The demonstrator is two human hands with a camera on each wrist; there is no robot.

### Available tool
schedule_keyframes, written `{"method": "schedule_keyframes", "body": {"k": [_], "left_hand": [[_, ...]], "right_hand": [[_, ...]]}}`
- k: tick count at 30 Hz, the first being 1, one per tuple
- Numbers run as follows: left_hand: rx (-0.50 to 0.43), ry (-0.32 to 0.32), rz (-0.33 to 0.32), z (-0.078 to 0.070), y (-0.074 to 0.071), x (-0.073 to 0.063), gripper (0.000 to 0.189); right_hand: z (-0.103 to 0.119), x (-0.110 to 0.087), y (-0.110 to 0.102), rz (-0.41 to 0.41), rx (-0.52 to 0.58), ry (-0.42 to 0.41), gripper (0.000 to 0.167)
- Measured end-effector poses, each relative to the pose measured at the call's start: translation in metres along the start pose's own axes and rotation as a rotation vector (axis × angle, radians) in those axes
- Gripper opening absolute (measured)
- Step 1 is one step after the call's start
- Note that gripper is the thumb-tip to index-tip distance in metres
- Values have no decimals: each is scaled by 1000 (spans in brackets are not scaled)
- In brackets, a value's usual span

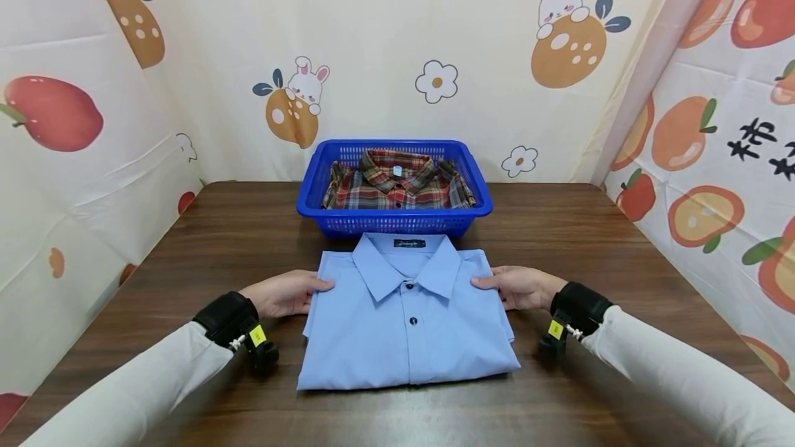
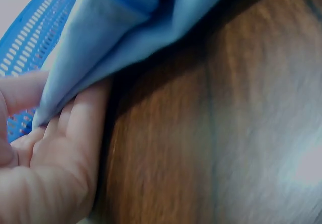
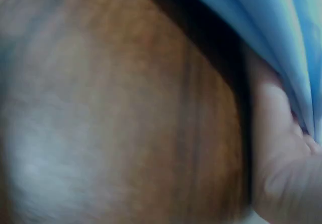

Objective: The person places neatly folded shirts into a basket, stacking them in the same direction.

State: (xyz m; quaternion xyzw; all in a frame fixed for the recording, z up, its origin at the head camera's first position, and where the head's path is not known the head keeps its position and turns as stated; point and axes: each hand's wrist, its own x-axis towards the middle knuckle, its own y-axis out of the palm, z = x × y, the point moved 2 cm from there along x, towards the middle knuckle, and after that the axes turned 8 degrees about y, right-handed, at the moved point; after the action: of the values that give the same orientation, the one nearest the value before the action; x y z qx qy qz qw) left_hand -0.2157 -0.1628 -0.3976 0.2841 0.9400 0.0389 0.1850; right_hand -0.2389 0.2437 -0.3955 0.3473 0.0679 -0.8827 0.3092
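Note:
A folded light blue shirt [image 1: 366, 336], collar away from me and dark buttons down its front, lies across the middle of the view. My left hand [image 1: 288, 293] grips its left side, thumb on top and the other fingers under the cloth, as the left wrist view shows. On the opposite side my right hand [image 1: 522, 287] holds the right edge the same way, thumb above; in the right wrist view its fingers [image 3: 274, 103] run beneath the fabric. The fingertips of both hands are hidden under the shirt.
Just beyond the shirt's collar stands a blue plastic basket [image 1: 397, 221] with a folded plaid shirt [image 1: 373, 192] inside. Both are on a dark wooden table [image 1: 242, 226]. A printed curtain [image 1: 385, 33] hangs behind the table and along its sides.

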Motion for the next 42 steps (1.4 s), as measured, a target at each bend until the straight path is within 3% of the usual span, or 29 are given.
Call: {"method": "schedule_keyframes", "body": {"k": [3,7,13,17,21,24,26,28,30,32,35,38,41,42], "left_hand": [[37,14,-26,-2,1,2,43],[39,25,-25,-11,2,-5,40],[44,49,4,-39,12,-30,36],[103,106,34,-79,15,-42,21],[204,168,-25,-143,10,-40,12],[255,199,-128,-194,-2,-22,9],[257,200,-191,-221,-13,-3,7],[255,193,-257,-242,-26,19,7],[250,163,-302,-252,-38,40,10],[271,131,-319,-255,-47,58,19],[330,80,-313,-246,-58,80,22],[435,33,-341,-226,-71,103,18],[541,-18,-373,-201,-93,131,21],[532,-25,-342,-192,-109,147,26]], "right_hand": [[1,1,1,-66,-16,-42,36],[3,-6,6,-92,1,-70,23],[21,-45,22,-75,29,-82,19],[58,-74,24,-69,-46,-122,15],[117,-92,15,-204,-211,-144,15],[168,-85,0,-276,-246,-164,16],[197,-71,-13,-288,-246,-178,15],[221,-51,-25,-306,-229,-180,13],[235,-32,-36,-378,-250,-145,13],[243,-10,-45,-452,-255,-114,17],[242,20,-54,-529,-284,-62,34],[231,48,-59,-517,-308,-6,50],[217,66,-61,-514,-334,47,54],[214,69,-61,-533,-357,56,53]]}}
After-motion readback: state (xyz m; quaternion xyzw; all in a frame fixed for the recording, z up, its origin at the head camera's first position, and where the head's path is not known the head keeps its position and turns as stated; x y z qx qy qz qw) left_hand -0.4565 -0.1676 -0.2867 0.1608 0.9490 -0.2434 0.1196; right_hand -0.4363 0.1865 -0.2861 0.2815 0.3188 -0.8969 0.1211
